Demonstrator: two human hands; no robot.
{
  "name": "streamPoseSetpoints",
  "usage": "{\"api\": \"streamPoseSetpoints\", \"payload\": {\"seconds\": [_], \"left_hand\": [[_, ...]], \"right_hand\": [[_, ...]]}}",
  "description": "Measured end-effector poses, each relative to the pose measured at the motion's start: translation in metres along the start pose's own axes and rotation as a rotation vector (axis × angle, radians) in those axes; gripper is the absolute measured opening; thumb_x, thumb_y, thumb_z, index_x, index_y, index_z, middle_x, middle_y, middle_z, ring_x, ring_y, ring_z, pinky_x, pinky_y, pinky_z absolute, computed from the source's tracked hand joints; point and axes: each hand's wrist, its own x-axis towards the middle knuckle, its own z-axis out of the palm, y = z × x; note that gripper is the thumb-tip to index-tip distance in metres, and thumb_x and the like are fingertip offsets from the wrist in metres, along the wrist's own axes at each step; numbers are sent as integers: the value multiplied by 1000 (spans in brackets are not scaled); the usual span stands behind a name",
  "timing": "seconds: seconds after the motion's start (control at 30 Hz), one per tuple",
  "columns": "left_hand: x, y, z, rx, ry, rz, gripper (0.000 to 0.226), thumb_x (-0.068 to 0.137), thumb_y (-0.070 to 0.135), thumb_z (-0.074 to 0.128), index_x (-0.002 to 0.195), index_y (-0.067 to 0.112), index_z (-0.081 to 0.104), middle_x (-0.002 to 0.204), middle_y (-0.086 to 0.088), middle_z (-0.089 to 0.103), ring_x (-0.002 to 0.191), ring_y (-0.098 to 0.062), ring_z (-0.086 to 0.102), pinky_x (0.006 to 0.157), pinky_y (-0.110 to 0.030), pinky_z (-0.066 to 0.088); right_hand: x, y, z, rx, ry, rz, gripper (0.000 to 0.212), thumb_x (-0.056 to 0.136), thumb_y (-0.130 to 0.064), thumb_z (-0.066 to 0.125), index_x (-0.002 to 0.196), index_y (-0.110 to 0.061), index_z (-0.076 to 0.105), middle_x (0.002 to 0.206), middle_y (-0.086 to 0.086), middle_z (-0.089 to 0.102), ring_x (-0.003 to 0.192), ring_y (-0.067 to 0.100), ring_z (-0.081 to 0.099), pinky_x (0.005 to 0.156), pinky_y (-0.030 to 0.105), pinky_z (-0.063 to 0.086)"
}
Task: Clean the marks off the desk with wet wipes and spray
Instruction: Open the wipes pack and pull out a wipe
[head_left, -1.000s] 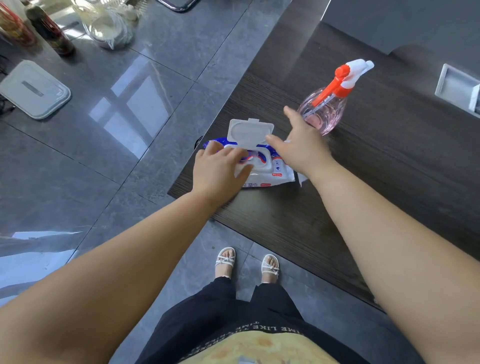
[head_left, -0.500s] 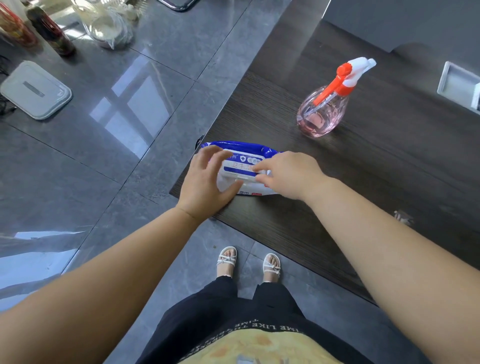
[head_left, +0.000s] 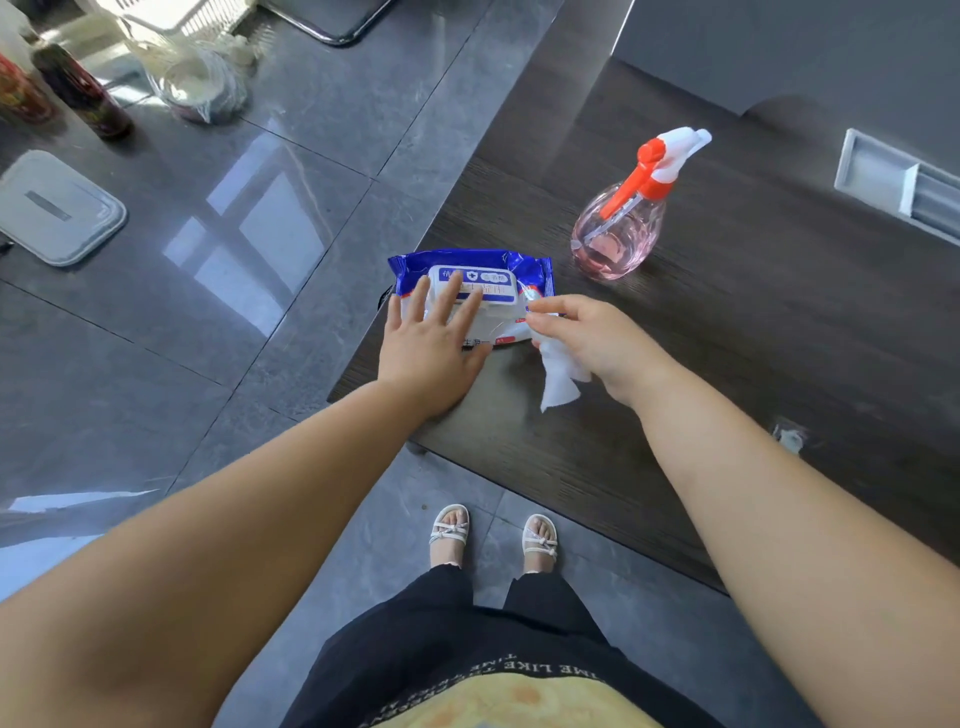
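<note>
A blue and white pack of wet wipes (head_left: 524, 270) lies near the corner of the dark wooden desk (head_left: 727, 364), its lid closed. My left hand (head_left: 434, 348) rests flat on the pack with fingers spread. My right hand (head_left: 592, 338) is just right of the pack and pinches a white wet wipe (head_left: 558, 379) that hangs down from the fingers. A pink spray bottle (head_left: 621, 234) with an orange and white trigger stands upright on the desk behind my right hand. A small whitish mark (head_left: 789, 436) shows on the desk to the right of my right forearm.
A grey recessed cable box (head_left: 893, 182) sits in the desk at the far right. On the glossy tiled floor to the left are a grey lid (head_left: 54, 208), dark bottles (head_left: 83, 93) and a plastic bag with containers (head_left: 197, 83). My sandalled feet stand by the desk edge.
The pack's lid, open a second ago, is now closed under my left hand. My right hand has pulled back to the right with a wipe in its fingers.
</note>
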Motion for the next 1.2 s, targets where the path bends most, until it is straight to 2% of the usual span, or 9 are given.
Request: {"api": "streamPoseSetpoints", "payload": {"seconds": [0.07, 0.2, 0.33, 0.43, 0.67, 0.77, 0.9, 1.0, 1.2], "left_hand": [[-2, 10, -9, -127, 133, 42, 52, 95, 41, 39, 144, 23, 31, 156, -3, 19, 143, -30, 12, 116, -46, 7], [-17, 38, -29, -703, 237, 7, 33, 94, 23, 48, 125, 14, 55, 132, -4, 51, 122, -20, 45, 99, -32, 37], [-24, 60, -41, -1354, -165, -238, 39, 84, 42, 63, 115, 21, 52, 103, 6, 62, 92, -8, 60, 75, -27, 49], [-25, 57, -36, -1622, -434, -348, 18, 85, 30, 64, 97, 17, 62, 82, 3, 65, 79, -14, 59, 72, -27, 47], [-19, 57, -35, -1782, -381, -455, 10, 88, 7, 54, 80, 13, 53, 89, -6, 62, 85, -20, 58, 80, -30, 46], [-17, 61, -41, -1789, -253, -419, 17, 88, 4, 53, 74, 14, 52, 69, 2, 66, 77, -16, 56, 73, -24, 45], [-15, 65, -43, -1621, -128, -256, 20, 75, 21, 67, 64, 19, 51, 65, 1, 60, 67, -15, 53, 63, -25, 43], [-14, 70, -44, -1508, -62, -194, 21, 67, 33, 69, 67, 22, 52, 72, 0, 58, 71, -17, 52, 67, -29, 43], [-15, 83, -44, -1466, -51, -218, 15, 84, 24, 63, 79, 13, 53, 78, -4, 59, 72, -16, 55, 70, -35, 48]], "right_hand": [[-3, 0, -7, 156, -18, 41, 16, 84, -25, 68, 100, -26, 67, 114, 4, 65, 106, 24, 61, 91, 40, 48], [-11, -1, -13, 370, -103, 74, 21, 88, -16, 64, 108, -20, 64, 107, 4, 66, 93, 16, 62, 72, 30, 50], [-17, 1, -16, 480, -141, 52, 14, 92, -13, 56, 104, -17, 62, 98, 3, 67, 86, 15, 62, 69, 28, 49], [-20, 4, -20, 493, -91, 38, 12, 93, -17, 55, 104, -15, 61, 97, 4, 67, 86, 16, 62, 72, 33, 52], [-27, 17, -37, 476, 97, 65, 9, 87, -16, 65, 86, -16, 56, 94, 6, 59, 86, 19, 61, 68, 32, 55], [-30, 22, -47, 555, 154, 65, 15, 89, -17, 63, 80, -16, 50, 92, 7, 60, 83, 20, 61, 66, 33, 56], [-33, 30, -59, 542, 211, 73, 15, 93, -26, 57, 89, -13, 52, 89, 8, 62, 81, 20, 62, 72, 36, 57], [-37, 37, -64, 478, 239, 83, 21, 95, -31, 53, 98, -10, 52, 91, 8, 63, 83, 20, 64, 78, 37, 58], [-45, 49, -77, 635, 182, 89, 21, 94, -30, 53, 102, -10, 51, 102, 8, 61, 95, 21, 62, 85, 39, 55]]}}
